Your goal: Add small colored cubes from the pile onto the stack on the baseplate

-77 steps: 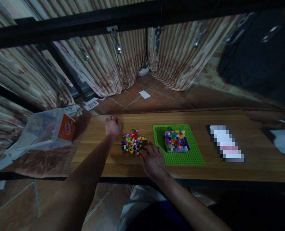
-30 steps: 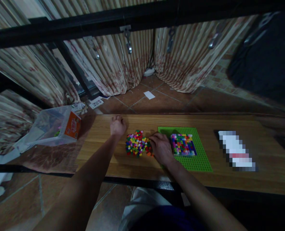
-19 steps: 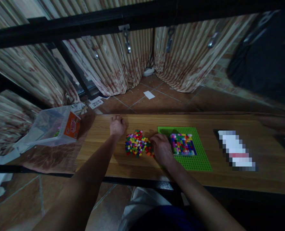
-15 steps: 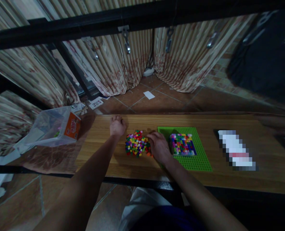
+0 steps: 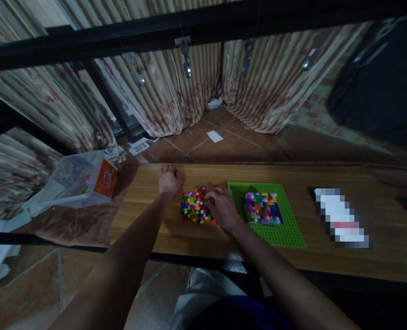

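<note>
A loose heap of small, brightly coloured toy bricks (image 5: 193, 208) lies on the wooden table. At the heap's right edge is my right hand (image 5: 221, 207), its thumb and fingers drawn together among the bricks; what is between the fingertips is too small to make out. My left hand (image 5: 170, 179) rests on the table near the far edge, just beyond the heap to the left, with its fingers curled in and nothing visible in them. To the right, a block built of many-coloured bricks (image 5: 263, 207) stands on a green studded baseplate (image 5: 291, 229).
A phone-like object with a blurred-out surface (image 5: 341, 217) lies on the table (image 5: 389, 229) to the right. Beyond the left end, a clear plastic bin (image 5: 72, 178) with an orange label stands low. A black metal bar (image 5: 127, 43) and curtains (image 5: 175, 101) are at the back.
My right hand has shifted slightly left, farther over the brick heap. My left hand stays resting in place. The whole view has moved a little.
</note>
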`<state>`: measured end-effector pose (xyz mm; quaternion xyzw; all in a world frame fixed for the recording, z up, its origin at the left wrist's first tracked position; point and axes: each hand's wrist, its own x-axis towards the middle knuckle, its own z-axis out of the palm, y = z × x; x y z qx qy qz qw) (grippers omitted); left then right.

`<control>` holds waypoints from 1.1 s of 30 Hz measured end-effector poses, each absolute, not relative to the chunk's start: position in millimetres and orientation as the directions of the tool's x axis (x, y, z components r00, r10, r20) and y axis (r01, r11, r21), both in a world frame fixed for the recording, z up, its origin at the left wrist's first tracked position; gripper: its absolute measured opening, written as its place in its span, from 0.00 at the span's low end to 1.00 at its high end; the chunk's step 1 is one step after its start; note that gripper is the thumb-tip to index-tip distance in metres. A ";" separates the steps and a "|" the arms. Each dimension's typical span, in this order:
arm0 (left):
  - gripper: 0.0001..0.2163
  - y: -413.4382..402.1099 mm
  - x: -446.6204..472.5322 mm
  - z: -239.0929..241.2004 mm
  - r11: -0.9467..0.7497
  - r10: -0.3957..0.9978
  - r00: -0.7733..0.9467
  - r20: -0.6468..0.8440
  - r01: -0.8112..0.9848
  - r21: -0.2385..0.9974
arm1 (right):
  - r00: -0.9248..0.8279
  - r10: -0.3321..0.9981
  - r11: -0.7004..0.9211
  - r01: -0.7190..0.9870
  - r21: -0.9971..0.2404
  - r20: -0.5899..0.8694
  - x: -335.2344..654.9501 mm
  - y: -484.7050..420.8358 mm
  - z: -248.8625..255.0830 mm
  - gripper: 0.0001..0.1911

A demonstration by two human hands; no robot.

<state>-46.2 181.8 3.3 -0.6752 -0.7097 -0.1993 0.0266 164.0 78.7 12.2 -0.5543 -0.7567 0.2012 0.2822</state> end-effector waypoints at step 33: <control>0.12 180.9 -46.2 4.8 -0.002 0.947 -0.073 0.313 0.972 0.233 | -0.074 0.959 -0.277 -0.436 -0.856 -0.272 176.3 8.3 43.3 0.14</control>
